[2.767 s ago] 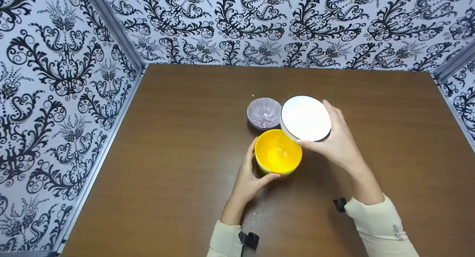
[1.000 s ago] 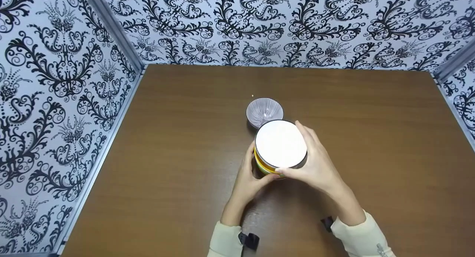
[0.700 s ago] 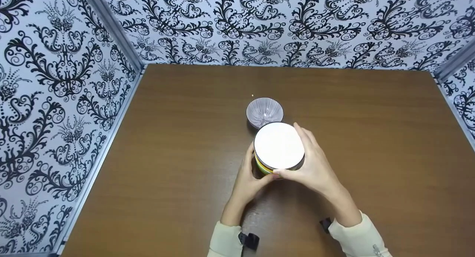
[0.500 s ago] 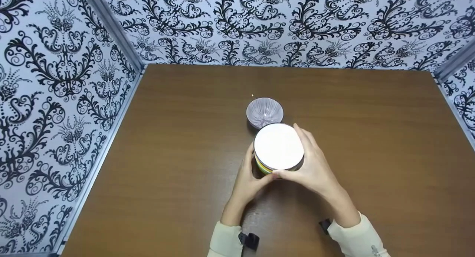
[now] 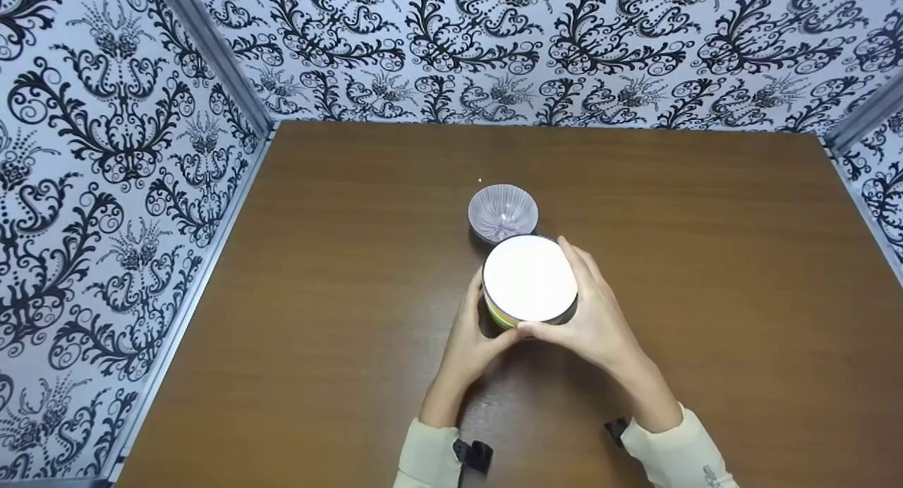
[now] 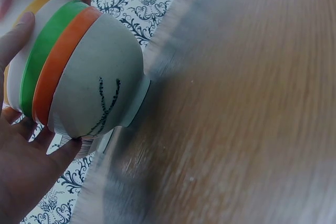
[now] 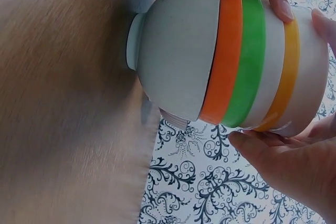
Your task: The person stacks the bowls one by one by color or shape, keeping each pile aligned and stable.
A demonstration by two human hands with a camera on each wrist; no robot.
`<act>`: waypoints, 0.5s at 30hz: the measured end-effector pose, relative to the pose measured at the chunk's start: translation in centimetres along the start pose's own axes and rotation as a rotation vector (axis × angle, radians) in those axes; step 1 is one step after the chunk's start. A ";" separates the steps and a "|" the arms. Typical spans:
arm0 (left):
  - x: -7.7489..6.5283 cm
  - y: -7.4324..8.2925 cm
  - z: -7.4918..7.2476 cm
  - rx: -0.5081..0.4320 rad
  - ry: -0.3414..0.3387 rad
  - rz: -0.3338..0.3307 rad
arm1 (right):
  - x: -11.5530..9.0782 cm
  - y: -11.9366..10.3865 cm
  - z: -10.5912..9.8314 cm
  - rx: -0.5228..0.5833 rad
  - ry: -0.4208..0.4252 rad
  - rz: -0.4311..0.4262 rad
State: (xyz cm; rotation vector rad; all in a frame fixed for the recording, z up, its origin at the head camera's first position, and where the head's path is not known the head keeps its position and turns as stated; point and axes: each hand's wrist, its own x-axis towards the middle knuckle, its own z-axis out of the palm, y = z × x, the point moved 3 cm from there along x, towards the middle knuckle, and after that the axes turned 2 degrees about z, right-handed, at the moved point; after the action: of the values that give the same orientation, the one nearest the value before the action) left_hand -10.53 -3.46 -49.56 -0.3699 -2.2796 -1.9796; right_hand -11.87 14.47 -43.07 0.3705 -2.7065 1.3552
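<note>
A stack of nested bowls [image 6: 100, 72] stands upright on the table in front of me. Its lowest bowl is off-white with dark twig-like marks; above it show an orange band [image 7: 224, 56], a green band [image 7: 247, 59] and a yellow band [image 7: 286, 72]. On top sits a white bowl [image 5: 529, 278] with a thin dark rim. My left hand [image 5: 467, 347] holds the stack from the left, thumb in front. From the right, my right hand [image 5: 603, 322] grips the white bowl, thumb near the left thumb and fingers at the far side.
Just behind the stack is a small purple-grey bowl [image 5: 502, 211] with fine radiating lines, partly overlapped by the white bowl. The brown wooden table [image 5: 338, 262] runs back to walls with black scroll patterns [image 5: 487, 51].
My right hand has brought the white bowl leftward and toward me onto the yellow-lined bowl, where it has settled lower. The left hand has stayed on the stack.
</note>
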 end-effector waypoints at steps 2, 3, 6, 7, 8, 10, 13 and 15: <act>0.0 0.0 0.0 0.000 0.001 -0.004 | 0.0 0.0 0.0 -0.002 0.002 0.000; 0.0 0.0 0.0 0.003 0.001 -0.006 | 0.0 0.1 0.0 -0.002 0.002 0.000; 0.0 0.0 0.0 0.008 0.001 -0.007 | 0.0 0.1 0.0 -0.001 0.002 0.001; 0.0 0.0 0.0 0.008 0.002 -0.011 | 0.0 0.1 0.0 0.000 0.001 0.002; 0.0 0.0 0.0 0.010 0.003 -0.011 | 0.0 0.1 0.0 0.001 0.001 0.003; -0.1 -0.1 0.0 0.011 0.001 -0.006 | 0.0 0.1 0.0 0.002 -0.001 0.005; -0.1 -0.1 0.0 0.005 0.002 -0.003 | 0.0 0.0 0.1 0.004 -0.005 0.008; -0.1 -0.1 0.0 -0.001 0.001 -0.005 | 0.0 0.0 0.1 0.004 -0.009 0.009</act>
State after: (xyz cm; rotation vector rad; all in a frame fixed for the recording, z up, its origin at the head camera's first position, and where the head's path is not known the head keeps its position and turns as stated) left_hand -10.49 -3.51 -49.66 -0.3637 -2.2817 -1.9823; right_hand -11.84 14.40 -43.16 0.3657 -2.7162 1.3655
